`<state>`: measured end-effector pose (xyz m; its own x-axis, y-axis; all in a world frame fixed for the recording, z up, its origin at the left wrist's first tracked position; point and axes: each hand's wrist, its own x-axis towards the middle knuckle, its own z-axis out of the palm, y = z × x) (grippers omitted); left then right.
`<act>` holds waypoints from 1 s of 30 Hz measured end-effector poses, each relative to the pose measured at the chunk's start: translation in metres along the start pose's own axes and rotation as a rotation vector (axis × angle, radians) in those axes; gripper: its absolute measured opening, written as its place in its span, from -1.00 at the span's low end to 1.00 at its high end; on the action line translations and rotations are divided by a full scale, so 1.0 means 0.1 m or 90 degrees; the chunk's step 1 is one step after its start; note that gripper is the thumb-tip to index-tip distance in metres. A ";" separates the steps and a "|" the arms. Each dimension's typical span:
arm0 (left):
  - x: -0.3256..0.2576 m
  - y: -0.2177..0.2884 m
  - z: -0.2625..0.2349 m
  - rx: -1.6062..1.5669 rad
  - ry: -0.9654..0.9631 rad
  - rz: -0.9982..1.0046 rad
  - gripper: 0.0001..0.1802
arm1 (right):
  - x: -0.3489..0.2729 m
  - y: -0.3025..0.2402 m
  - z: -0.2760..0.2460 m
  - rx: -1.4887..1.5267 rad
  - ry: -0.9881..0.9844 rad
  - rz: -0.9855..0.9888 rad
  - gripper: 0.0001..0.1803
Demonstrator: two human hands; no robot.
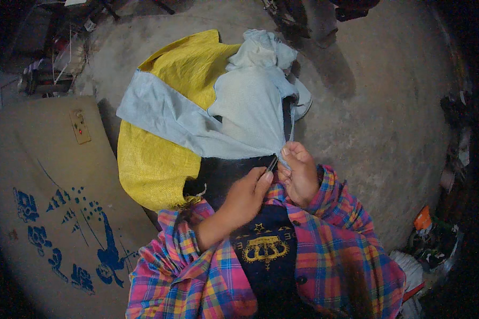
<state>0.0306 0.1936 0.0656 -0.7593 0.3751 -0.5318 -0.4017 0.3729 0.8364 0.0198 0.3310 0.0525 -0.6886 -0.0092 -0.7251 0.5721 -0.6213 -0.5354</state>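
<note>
Pinching the lower corner of the pale blue cloth (253, 103), your right hand (299, 175) has its thumb and fingers clamped together on the edge. Your left hand (242, 199) is just below the cloth, thumb and forefinger closed on a slim metal tool (273, 162); its tip is near that same corner, too small to tell whether it touches. The cloth lies in front of you, bunched at its far end, with one long strip stretching left across a yellow sack (154, 165). The sack shows beyond and to the left of the cloth, its near edge frayed. Nearer to you than the cloth are your plaid shirt (330, 250) and a dark top (271, 287) with a gold crown print. Well left of the cloth is a tan board (32, 154) with blue markings and a small panel (80, 126); grey floor (394, 117) spreads to the cloth's right.
</note>
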 end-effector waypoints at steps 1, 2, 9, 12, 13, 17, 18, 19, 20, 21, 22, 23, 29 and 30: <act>0.01 0.01 0.01 -0.010 0.001 -0.013 -0.64 | -0.01 0.00 0.00 0.000 -0.002 -0.004 -0.90; 0.03 0.01 0.02 -0.020 0.002 -0.027 -0.65 | -0.01 0.00 0.00 0.000 -0.003 -0.002 -0.90; 0.07 0.04 0.05 -0.072 -0.008 -0.050 -0.70 | -0.01 0.02 -0.01 -0.005 -0.003 -0.005 -0.88; 0.09 0.02 0.07 -0.130 0.003 -0.063 -0.72 | 0.00 0.06 -0.02 -0.009 -0.007 -0.008 -0.86; 0.09 0.02 0.08 -0.160 -0.003 -0.086 -0.72 | 0.00 0.07 -0.03 -0.009 0.001 -0.004 -0.86; 0.10 -0.01 0.10 -0.125 0.025 -0.023 -0.72 | 0.01 0.09 -0.04 -0.006 -0.026 -0.014 -0.86; 0.10 -0.02 0.10 -0.140 0.027 -0.010 -0.72 | 0.01 0.09 -0.03 -0.011 -0.027 -0.017 -0.86; 0.09 -0.02 0.10 -0.152 0.019 -0.025 -0.71 | 0.01 0.09 -0.03 -0.018 -0.008 -0.005 -0.86; 0.08 -0.03 0.10 -0.176 0.014 -0.023 -0.71 | 0.01 0.08 -0.03 -0.017 -0.015 -0.009 -0.87; 0.08 -0.03 0.10 -0.211 0.001 -0.064 -0.71 | 0.01 0.07 -0.02 -0.018 -0.003 0.002 -0.87; 0.09 -0.03 0.10 -0.257 -0.010 -0.087 -0.72 | 0.01 0.06 -0.02 -0.011 -0.004 0.001 -0.87; 0.09 -0.03 0.10 -0.305 -0.021 -0.117 -0.72 | 0.01 0.05 -0.01 -0.013 0.001 0.011 -0.88; 0.09 0.00 0.11 -0.362 -0.003 -0.102 -0.75 | 0.00 0.03 0.01 -0.004 -0.027 0.011 -0.90; 0.09 0.01 0.11 -0.371 -0.002 -0.104 -0.75 | 0.00 0.02 0.02 -0.001 -0.029 0.011 -0.90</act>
<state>0.0290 0.2064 0.0600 -0.6633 0.3548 -0.6589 -0.7276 -0.0999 0.6787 0.0203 0.3282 0.0519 -0.6981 -0.0561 -0.7138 0.5847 -0.6200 -0.5232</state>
